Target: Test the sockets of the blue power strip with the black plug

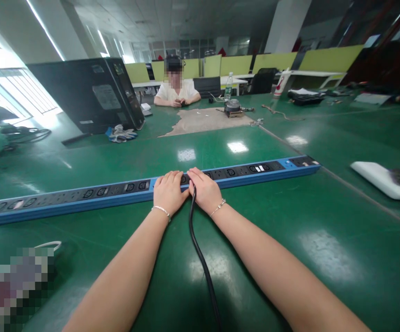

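A long blue power strip (272,174) with black sockets lies across the green table. My left hand (169,191) rests over its middle, fingers on the top face and thumb along the front side, gripping the strip. Right beside it, my right hand (205,190) is closed around the upper end of a black power cord (200,251). That end meets the strip under my fingers, so its plug is hidden and I cannot tell how far it sits in a socket. From there the cord runs down toward me between my forearms.
A black computer case (92,92) stands at the back left, with gloves (121,133) before it. Across the table sits a person (175,90). Cardboard (207,121), a bottle (228,86) and a white object (379,177) lie farther off. A blurred-out item (16,286) is near left.
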A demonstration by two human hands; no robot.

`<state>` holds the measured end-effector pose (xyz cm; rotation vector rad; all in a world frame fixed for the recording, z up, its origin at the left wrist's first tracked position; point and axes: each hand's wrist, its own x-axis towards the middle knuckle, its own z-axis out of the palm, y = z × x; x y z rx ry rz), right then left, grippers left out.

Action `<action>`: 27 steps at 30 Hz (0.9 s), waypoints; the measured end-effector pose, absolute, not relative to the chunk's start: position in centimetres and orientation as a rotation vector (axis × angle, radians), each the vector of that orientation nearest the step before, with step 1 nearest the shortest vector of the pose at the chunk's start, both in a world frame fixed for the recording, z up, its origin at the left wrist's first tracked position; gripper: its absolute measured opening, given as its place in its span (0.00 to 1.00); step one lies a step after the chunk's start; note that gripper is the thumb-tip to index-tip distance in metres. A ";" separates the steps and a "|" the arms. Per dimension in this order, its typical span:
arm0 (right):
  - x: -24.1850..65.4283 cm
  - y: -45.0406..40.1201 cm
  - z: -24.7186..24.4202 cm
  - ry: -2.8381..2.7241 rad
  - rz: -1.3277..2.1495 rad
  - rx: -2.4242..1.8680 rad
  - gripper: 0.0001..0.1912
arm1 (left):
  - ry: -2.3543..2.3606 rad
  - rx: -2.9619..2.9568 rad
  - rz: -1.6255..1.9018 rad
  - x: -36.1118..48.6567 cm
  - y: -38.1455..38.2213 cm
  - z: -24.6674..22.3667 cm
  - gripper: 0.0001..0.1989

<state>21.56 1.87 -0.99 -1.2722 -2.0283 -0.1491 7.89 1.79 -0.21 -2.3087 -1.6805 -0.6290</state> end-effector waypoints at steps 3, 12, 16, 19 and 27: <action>21.7 2.0 -0.9 -1.995 -0.121 -1.296 0.19 | -1.692 -2.300 -0.658 8.0 1.9 -0.2 0.22; 21.4 2.4 0.0 -1.849 -0.051 -1.358 0.20 | -1.817 -2.279 -0.648 8.2 2.0 0.0 0.27; 23.0 2.6 3.1 -1.582 -0.070 -1.338 0.22 | -1.845 -2.306 -0.635 8.1 1.9 0.1 0.31; 27.2 3.2 4.2 -1.530 -0.047 -1.305 0.21 | -1.831 -2.323 -0.644 8.0 1.9 0.1 0.31; 37.9 3.0 -0.3 -1.432 0.042 -1.400 0.18 | -1.817 -2.314 -0.664 7.9 2.0 -0.1 0.31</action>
